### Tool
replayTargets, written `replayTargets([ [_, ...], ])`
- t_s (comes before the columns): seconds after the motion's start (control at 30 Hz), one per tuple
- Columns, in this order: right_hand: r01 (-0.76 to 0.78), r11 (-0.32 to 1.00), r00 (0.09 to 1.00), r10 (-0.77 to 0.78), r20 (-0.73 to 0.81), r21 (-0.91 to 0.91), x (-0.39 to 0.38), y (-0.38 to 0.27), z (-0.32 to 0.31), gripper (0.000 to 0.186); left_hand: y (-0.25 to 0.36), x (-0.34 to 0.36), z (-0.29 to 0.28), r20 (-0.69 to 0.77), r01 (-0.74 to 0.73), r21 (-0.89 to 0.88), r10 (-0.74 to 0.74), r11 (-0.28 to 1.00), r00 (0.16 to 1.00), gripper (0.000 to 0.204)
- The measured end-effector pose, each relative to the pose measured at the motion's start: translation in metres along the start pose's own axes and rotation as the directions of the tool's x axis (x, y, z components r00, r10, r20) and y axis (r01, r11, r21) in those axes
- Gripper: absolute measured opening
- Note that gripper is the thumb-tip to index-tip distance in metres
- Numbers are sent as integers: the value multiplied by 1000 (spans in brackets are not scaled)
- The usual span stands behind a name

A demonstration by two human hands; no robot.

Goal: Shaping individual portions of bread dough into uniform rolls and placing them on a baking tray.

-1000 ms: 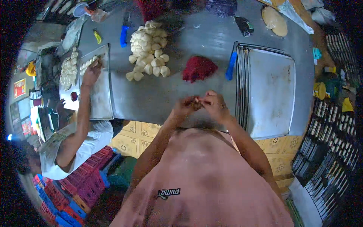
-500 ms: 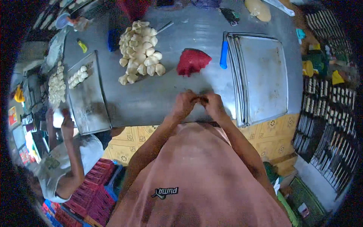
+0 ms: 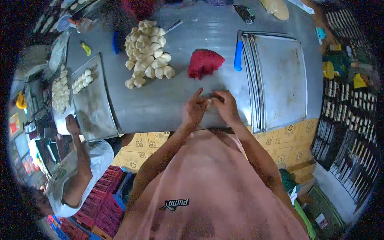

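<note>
Above the near edge of the grey metal table, my left hand has its index finger stretched out and its thumb apart. Close beside it, my right hand is bent with its fingers curled inward toward the left thumb. A tiny pale speck shows where the two hands meet, too small to name. Just beyond them lies a crumpled red cloth. A heap of pale dough balls sits farther left. On the right is a stack of metal baking trays, with a blue-handled tool along its left side.
At left, a baking tray carries a few rows of dough balls, with more dough pieces beside it. A co-worker stands there, one hand at the tray's edge. Red crates stand below; loaded racks line the right.
My hands were pressed together at the fingertips; now they have parted slightly and my left index finger has straightened. The co-worker's arm has shifted. Cloth, dough and trays stay put.
</note>
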State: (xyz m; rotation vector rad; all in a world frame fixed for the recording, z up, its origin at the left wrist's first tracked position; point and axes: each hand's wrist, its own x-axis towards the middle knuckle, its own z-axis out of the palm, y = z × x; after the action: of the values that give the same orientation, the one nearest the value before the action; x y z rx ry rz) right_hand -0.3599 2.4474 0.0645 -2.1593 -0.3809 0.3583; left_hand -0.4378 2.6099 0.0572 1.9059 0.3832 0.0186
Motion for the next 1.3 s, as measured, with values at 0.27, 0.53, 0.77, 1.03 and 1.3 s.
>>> replayTargets([
  [0.27,-253,754,964,142,225,607,-2,1,-48,43,32,30,47,216,361,-693,-299,624,930,55],
  [0.53,-13,935,983,-54,-177,-355,145,59,-191,25,60,54,64,130,315,-520,-291,794,948,43],
  [0.77,-86,904,996,64,-68,-419,198,52,-206,34,8,35,6,14,302,-381,-321,874,947,33],
  [1.03,-2,972,994,-24,-111,-233,65,30,-121,25,9,101,-124,-91,-108,684,232,721,969,26],
  [1.3,100,995,979,-100,-176,-6,77,-8,-53,24,13,31,-61,190,-78,-166,110,983,976,32],
])
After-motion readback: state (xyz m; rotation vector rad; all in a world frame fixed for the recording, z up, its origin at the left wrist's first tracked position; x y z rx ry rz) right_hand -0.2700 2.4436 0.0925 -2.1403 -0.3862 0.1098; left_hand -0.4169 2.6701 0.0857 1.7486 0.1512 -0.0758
